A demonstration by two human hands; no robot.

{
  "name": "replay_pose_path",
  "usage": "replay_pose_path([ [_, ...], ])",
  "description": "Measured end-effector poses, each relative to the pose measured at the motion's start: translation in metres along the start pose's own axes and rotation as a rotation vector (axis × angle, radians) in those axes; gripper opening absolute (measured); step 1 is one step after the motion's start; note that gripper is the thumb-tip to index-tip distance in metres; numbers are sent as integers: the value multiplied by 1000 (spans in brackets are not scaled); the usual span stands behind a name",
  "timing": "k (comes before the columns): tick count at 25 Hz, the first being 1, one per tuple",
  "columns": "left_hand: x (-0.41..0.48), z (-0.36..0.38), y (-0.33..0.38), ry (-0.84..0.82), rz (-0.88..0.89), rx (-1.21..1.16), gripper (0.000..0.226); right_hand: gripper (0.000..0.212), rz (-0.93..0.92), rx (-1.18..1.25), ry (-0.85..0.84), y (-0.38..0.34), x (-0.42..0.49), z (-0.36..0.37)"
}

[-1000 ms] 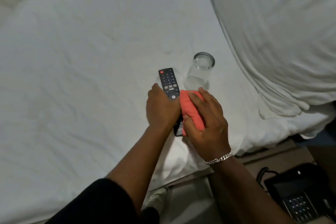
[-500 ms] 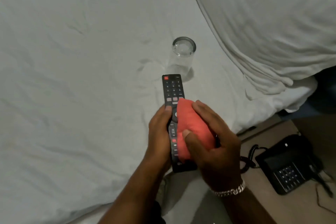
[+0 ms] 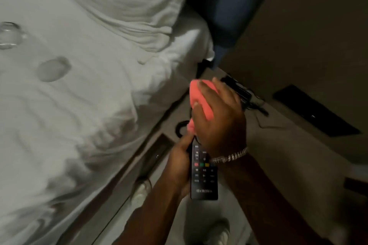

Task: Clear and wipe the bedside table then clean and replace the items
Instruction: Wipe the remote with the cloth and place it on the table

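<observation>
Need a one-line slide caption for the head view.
Left hand holds the remote while the right hand rubs a pink cloth over its top end, beside the bed.

Left hand (image 3: 179, 167) gripping remote (image 3: 203, 177), right hand (image 3: 221, 119) clutching cloth (image 3: 201, 95)

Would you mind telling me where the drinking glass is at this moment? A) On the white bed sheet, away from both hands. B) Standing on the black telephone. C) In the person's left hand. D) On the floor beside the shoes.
A: the glass sits on the white bed sheet at the far left, while the left hand grips the remote and the right hand holds the pink cloth.
</observation>
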State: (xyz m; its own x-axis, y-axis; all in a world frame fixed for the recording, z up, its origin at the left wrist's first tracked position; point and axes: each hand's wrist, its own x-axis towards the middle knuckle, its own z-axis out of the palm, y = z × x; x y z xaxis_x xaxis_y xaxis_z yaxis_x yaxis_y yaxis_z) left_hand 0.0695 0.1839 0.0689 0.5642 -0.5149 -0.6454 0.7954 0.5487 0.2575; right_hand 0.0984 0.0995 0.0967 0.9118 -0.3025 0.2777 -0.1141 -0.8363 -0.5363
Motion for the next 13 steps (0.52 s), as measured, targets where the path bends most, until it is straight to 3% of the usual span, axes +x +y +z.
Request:
replay_pose_path([
  [3, 29, 38, -43, -43, -36, 83, 34, 44, 167, -29, 44, 55, -9, -43],
  [7, 78, 75, -81, -119, -81, 150, 57, 47, 216, -103, -79, 87, -94, -101],
  [13, 91, 105, -193, -139, -298, 430, 53, 46, 396, -173, 109, 191, -109, -140],
])
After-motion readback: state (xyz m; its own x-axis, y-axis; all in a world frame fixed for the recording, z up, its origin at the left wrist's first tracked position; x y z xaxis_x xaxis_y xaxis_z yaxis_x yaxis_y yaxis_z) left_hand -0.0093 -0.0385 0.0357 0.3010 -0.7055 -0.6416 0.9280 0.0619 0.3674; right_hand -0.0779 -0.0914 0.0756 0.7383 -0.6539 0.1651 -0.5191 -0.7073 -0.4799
